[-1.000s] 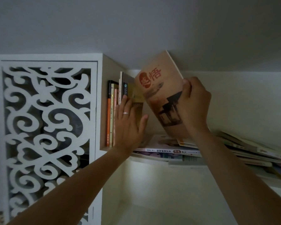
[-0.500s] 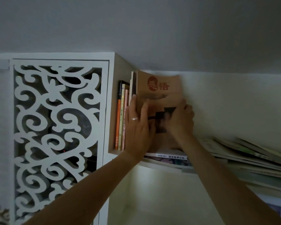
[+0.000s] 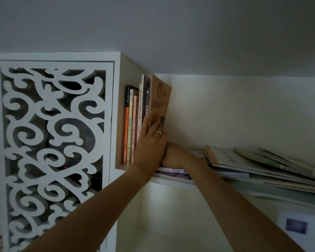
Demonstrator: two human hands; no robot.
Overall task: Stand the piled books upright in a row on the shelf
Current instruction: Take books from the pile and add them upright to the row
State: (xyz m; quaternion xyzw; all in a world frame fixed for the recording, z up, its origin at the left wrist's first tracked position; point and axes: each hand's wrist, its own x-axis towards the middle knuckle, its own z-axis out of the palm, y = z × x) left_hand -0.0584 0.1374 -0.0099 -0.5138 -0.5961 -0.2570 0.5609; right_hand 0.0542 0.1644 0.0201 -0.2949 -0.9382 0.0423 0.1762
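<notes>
Change — brown book [image 3: 159,99] now upright, joined to row | left hand [image 3: 149,142] flat, fingers straight against its cover | right hand [image 3: 175,155] below them, curled — grip unclear | pile [image 3: 262,164] remains rightward

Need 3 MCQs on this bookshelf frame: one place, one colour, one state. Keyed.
1. Where is the brown book?
A. right end of the upright row
B. atop the pile
C. on the floor

2. Colour of the leftmost upright spine?
A. blue
B. orange
C. white

3. What is the left hand doing?
A. hanging idle
B. gripping the fretwork panel
C. pressing flat on the brown book

Key: 1 A, it stands beside the dark spine; 2 B, orange below a black top; 3 C, straight fingers lie on its cover while the right hand sits at the pile.
</notes>
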